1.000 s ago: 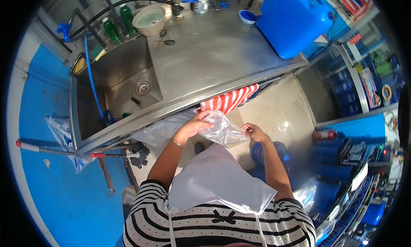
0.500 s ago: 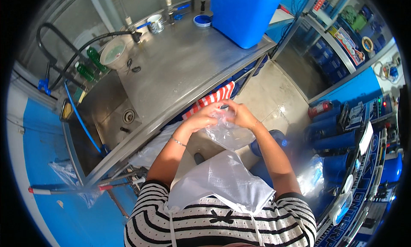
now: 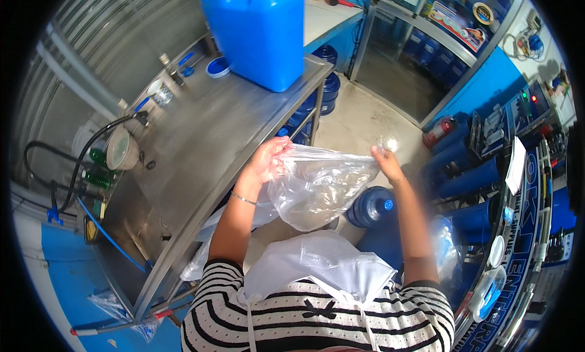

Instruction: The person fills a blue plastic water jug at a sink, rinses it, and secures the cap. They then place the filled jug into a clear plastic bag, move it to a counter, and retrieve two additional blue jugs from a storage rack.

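Observation:
A clear plastic bag [image 3: 320, 190] is stretched between my two hands, its top edge pulled fairly straight. My left hand [image 3: 270, 158] grips it at the left end, beside the steel counter's edge. Fingers of my right hand [image 3: 385, 158] pinch the other end. Below the bag lie my white apron [image 3: 320, 263] and, to the right, a large blue water bottle [image 3: 365, 207].
The steel counter [image 3: 177, 138] with a sink [image 3: 131, 242] runs along my left, carrying a blue jerrycan [image 3: 253, 38], hoses and a bowl [image 3: 122, 151]. A glass door [image 3: 402, 65] is ahead. At right are a fire extinguisher [image 3: 440, 129] and blue cylinders [image 3: 463, 178].
My hands have moved apart, spreading the bag wide, and the right one has risen. The view has turned rightward, so more floor and the door show while the counter slants along the left.

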`<action>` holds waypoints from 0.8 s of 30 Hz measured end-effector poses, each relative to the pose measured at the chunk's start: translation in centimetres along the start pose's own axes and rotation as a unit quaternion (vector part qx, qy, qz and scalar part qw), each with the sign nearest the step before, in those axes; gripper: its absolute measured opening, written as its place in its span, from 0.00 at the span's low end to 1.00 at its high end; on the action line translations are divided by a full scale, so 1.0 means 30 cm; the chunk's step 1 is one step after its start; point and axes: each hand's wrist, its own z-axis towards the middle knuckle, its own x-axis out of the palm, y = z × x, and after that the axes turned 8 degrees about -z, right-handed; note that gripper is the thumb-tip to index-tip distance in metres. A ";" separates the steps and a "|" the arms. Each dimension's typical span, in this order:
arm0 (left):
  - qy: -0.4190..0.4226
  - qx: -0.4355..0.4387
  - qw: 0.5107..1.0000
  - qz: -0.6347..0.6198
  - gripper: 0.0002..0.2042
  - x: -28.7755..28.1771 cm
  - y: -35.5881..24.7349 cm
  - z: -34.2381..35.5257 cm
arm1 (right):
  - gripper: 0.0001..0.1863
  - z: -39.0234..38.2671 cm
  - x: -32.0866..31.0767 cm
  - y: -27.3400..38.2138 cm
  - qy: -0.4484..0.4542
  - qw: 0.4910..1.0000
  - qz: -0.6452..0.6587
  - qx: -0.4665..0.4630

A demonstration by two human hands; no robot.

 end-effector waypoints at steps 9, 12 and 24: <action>-0.097 0.059 0.845 0.523 0.14 0.149 -0.078 0.392 | 0.32 0.140 -0.372 -0.171 0.202 0.971 0.006 -0.129; -0.055 0.040 0.955 0.290 0.09 0.214 -0.035 0.485 | 0.28 0.238 -0.358 -0.310 -0.013 0.934 -0.358 0.005; -0.204 -0.131 0.969 0.045 0.24 0.012 0.001 0.673 | 0.26 0.276 -0.545 -0.437 0.203 0.958 0.202 -0.027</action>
